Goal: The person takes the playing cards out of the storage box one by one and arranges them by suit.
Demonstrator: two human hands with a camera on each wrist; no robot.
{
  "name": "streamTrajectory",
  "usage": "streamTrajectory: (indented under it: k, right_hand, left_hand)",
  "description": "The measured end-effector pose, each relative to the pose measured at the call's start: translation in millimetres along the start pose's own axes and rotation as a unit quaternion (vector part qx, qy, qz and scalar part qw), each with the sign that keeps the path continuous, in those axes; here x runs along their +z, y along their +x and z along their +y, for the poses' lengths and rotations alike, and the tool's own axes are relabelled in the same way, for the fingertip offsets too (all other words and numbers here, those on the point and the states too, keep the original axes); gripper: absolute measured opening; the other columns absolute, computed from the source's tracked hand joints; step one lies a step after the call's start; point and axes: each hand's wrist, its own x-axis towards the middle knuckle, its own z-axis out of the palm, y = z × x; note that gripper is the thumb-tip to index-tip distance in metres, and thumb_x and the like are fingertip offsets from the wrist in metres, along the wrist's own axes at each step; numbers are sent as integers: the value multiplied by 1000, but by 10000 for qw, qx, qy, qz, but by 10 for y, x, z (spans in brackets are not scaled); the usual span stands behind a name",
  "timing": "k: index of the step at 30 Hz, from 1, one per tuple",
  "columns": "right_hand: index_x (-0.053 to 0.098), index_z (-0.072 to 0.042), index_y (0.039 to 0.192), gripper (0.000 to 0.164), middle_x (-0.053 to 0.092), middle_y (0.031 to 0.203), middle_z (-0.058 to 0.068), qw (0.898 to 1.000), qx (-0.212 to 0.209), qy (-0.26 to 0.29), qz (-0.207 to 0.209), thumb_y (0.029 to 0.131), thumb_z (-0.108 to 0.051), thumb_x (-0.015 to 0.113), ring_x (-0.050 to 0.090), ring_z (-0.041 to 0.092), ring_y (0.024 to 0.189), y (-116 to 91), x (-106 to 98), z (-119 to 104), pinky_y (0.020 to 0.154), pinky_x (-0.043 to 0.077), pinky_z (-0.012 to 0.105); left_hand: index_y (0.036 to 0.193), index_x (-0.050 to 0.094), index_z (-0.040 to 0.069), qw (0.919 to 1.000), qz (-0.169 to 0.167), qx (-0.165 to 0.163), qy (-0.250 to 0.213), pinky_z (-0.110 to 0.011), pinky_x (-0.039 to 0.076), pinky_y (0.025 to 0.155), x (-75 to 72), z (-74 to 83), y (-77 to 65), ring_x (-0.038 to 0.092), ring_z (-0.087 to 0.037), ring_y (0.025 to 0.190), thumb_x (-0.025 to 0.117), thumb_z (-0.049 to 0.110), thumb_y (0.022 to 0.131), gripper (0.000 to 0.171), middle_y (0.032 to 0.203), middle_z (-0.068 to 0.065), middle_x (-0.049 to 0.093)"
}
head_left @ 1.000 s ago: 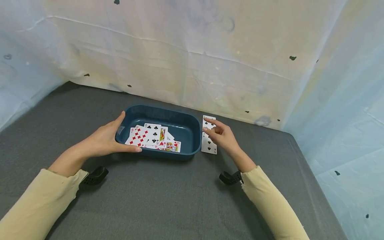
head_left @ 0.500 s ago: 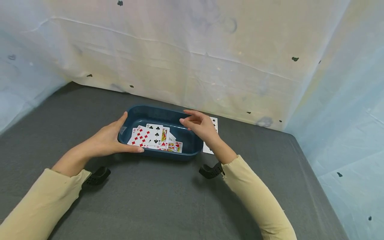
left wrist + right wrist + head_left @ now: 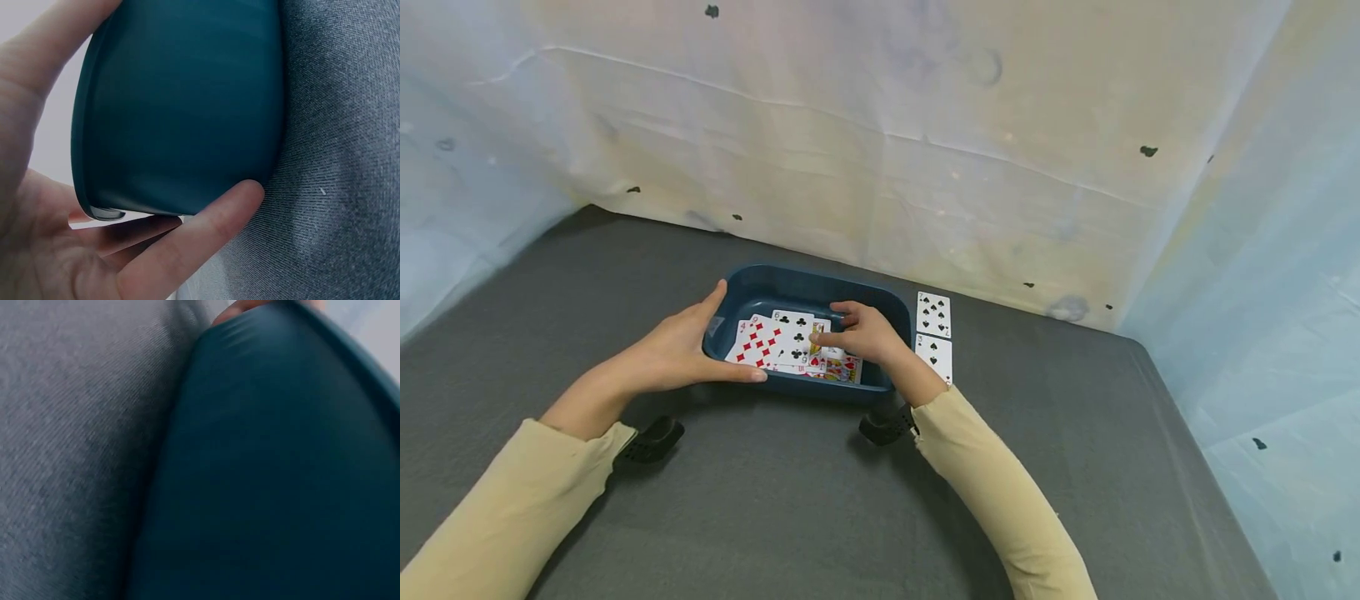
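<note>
A dark blue plastic basin [image 3: 790,277] stands on the grey cloth with several playing cards [image 3: 756,343] lying face up in its left and front part. Diamonds, a six of clubs [image 3: 792,329] and court cards show among them. My left hand [image 3: 672,348] grips the basin's left end, thumb along the front wall and fingers round the far side. Inside the basin my right hand [image 3: 868,335] hovers over or touches the cards near the jack [image 3: 816,356], thumb and fingers apart. Whether it touches a card is hard to tell. The right wrist view shows mostly the basin's outer wall [image 3: 269,456].
Right of the basin, a seven of spades [image 3: 933,315] lies above a three of spades [image 3: 934,354], both face up. A pale fabric backdrop [image 3: 880,183] rises behind the grey-covered table [image 3: 760,500].
My right hand has moved left from the spade cards beside the basin, over the rim, and down to the cards inside. My left hand has kept its hold on the basin.
</note>
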Motion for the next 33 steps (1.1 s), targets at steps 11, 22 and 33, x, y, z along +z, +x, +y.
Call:
streamTrajectory:
  k: [11, 22, 33]
  right_hand:
    - [43, -22, 145, 84, 33, 141, 17, 9863, 36, -1633, -222, 73, -35, 84, 31, 32, 128, 19, 100, -32, 103, 36, 46]
    - [40, -5, 127, 53, 60, 110, 19, 9915, -72, -300, 1267, 85, -13, 72, 62, 27, 93, -49, 109, -56, 75, 53, 36]
    - [46, -7, 128, 41, 61, 84, 13, 9438, -955, 1245, 2909, 92, -8, 63, 45, 9, 60, -58, 69, -38, 51, 36, 17]
  left_hand:
    - [151, -12, 2, 10000, -5, -26, -6, -70, 23, 104, -34, -21, -16, 20, -56, 137, 77, 62, 67, 136, 153, -37, 10]
    - [152, -11, 4, 10000, 58, 49, -53, -67, 25, 106, -50, -13, -70, 20, -52, 139, 77, 64, 67, 136, 155, -33, 10]
    - [152, -11, 4, 9999, 57, 65, -57, -67, 24, 106, -65, -13, -77, 20, -52, 139, 77, 63, 67, 136, 155, -32, 10]
